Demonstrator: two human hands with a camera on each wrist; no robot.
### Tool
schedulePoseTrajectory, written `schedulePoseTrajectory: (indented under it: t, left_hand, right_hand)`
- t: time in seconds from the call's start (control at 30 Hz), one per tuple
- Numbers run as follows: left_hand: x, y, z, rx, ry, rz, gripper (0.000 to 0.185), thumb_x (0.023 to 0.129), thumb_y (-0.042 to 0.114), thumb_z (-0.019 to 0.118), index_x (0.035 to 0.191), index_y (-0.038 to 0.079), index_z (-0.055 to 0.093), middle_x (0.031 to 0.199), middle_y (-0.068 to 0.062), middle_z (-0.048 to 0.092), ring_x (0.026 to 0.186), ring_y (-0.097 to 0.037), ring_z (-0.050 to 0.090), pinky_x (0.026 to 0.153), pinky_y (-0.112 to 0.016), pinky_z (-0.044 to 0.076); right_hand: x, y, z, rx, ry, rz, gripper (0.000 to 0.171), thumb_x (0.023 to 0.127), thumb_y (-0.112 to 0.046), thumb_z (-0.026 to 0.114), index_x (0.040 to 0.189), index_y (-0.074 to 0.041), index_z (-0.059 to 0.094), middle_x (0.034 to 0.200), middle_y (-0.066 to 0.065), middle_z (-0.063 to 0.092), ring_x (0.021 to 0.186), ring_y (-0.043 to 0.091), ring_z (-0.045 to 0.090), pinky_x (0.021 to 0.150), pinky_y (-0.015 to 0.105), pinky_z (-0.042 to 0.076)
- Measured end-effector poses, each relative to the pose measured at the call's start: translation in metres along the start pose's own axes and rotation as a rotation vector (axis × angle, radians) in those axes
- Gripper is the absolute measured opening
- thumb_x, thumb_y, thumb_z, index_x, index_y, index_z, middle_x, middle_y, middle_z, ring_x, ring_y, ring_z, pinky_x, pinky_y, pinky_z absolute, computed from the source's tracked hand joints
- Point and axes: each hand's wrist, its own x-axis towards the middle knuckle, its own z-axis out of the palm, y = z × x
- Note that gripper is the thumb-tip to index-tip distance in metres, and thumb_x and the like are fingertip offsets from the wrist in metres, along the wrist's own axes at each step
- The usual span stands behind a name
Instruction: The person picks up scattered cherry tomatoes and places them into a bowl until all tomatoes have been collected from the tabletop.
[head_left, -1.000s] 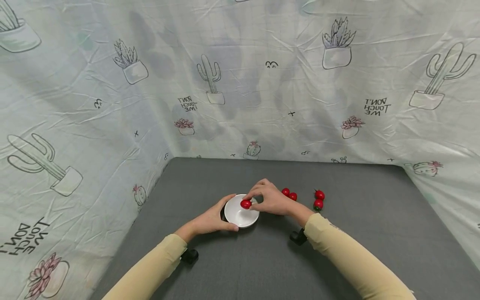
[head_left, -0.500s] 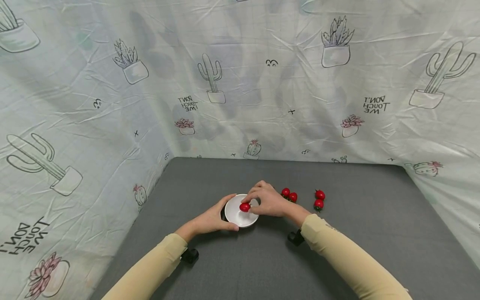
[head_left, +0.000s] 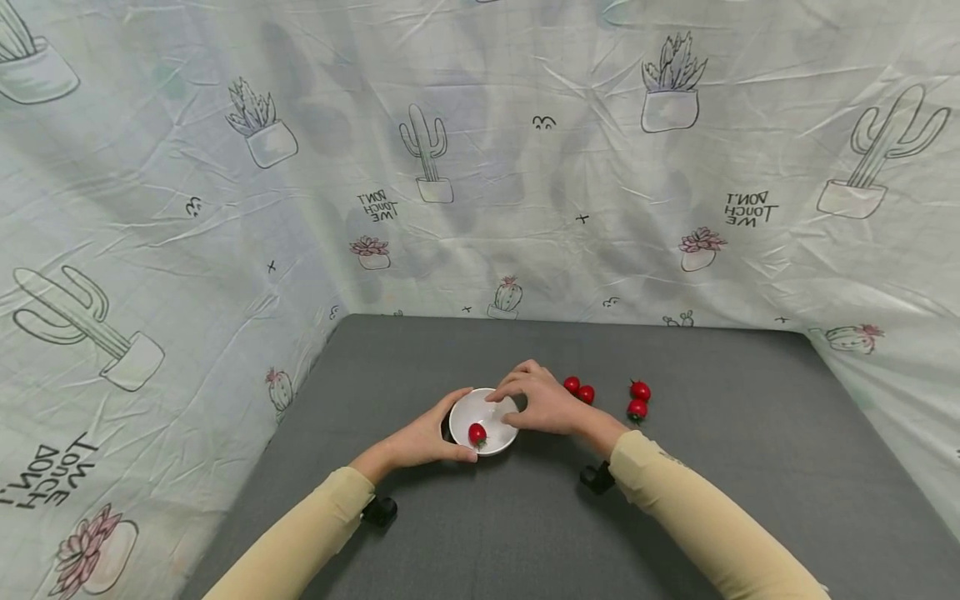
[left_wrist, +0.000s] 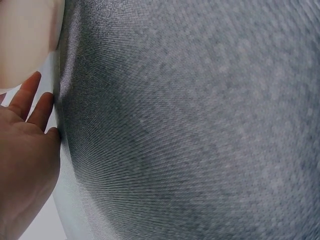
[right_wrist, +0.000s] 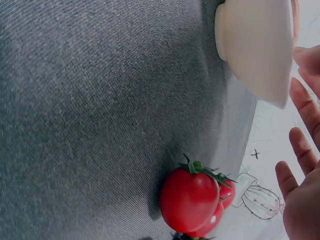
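A white bowl (head_left: 467,408) stands on the dark grey table. One small red tomato (head_left: 477,434) lies inside it, close to the near side of the rim. My left hand (head_left: 420,439) holds the bowl from the left, its thumb at the near side and the fingers at the far side. In the left wrist view, fingers of the left hand (left_wrist: 25,160) reach up to the bowl's wall (left_wrist: 25,40). Over the bowl's right rim hovers my right hand (head_left: 546,400), thumb and fingertips apart and holding nothing. The right wrist view has the bowl (right_wrist: 257,45) just beyond those fingertips.
Two red tomatoes (head_left: 572,384) lie just beyond the right hand, partly hidden by it. Further right is another pair of tomatoes (head_left: 637,408). Close by in the right wrist view are green-stemmed tomatoes (right_wrist: 190,200). A cactus-print sheet (head_left: 480,167) hangs behind the table.
The right hand lowered the tomato into the bowl and let it go. The tomato moved toward the near rim. The fingers have parted; the left hand stays on the bowl.
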Motion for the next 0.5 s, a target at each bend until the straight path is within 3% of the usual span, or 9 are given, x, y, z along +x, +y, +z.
schedulePoseTrajectory:
  t: [0.2, 0.5]
  left_hand:
    - [0.000, -0.001, 0.000, -0.012, -0.001, 0.018, 0.110, 0.079, 0.045, 0.089, 0.163, 0.027, 0.020, 0.160, 0.000, 0.033, 0.140, -0.019, 0.038, 0.113, -0.051, 0.031]
    - [0.001, -0.002, 0.001, -0.011, 0.015, 0.050, 0.113, 0.076, 0.040, 0.093, 0.163, 0.022, 0.023, 0.157, -0.001, 0.037, 0.139, -0.018, 0.040, 0.114, -0.048, 0.029]
  right_hand:
    - [-0.010, 0.001, -0.012, 0.017, 0.036, 0.002, 0.031, 0.092, -0.021, 0.076, 0.123, -0.020, 0.076, 0.124, -0.007, 0.065, 0.124, 0.021, 0.041, 0.098, 0.054, 0.039]
    - [-0.037, 0.008, -0.041, 0.065, 0.091, 0.092, 0.033, 0.093, -0.022, 0.077, 0.125, -0.028, 0.075, 0.127, -0.008, 0.062, 0.131, 0.021, 0.040, 0.102, 0.056, 0.039]
